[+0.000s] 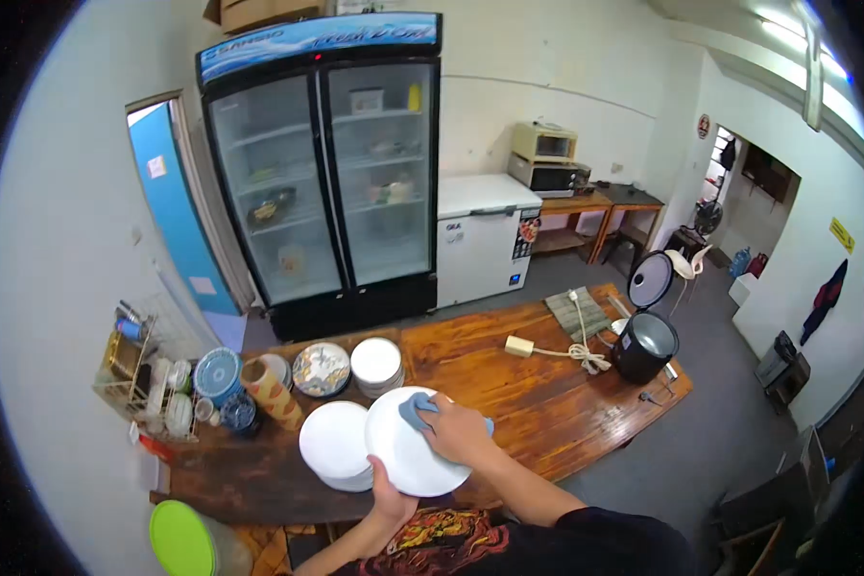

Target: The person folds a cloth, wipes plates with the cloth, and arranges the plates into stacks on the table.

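Note:
A white plate (pixel 398 446) is tilted up over the near edge of the wooden table. My left hand (pixel 391 494) grips its lower rim, thumb on the upper face. My right hand (pixel 454 429) presses a blue-grey cloth (pixel 415 411) against the plate's upper right part; a bit of the cloth also shows past the far side of the hand. Just left of the held plate stands a stack of white plates (pixel 334 437). Behind it are a stack of smaller white dishes (pixel 376 361) and a stack of patterned plates (pixel 322 370).
On the wooden table (pixel 480 384) lie a power strip (pixel 519 346) with a coiled cord and an open rice cooker (pixel 646 346). To the left stand a patterned cylinder (pixel 271 392), blue containers (pixel 219 374) and a dish rack (pixel 154 384). A lime-lidded bin (pixel 180 540) sits at lower left.

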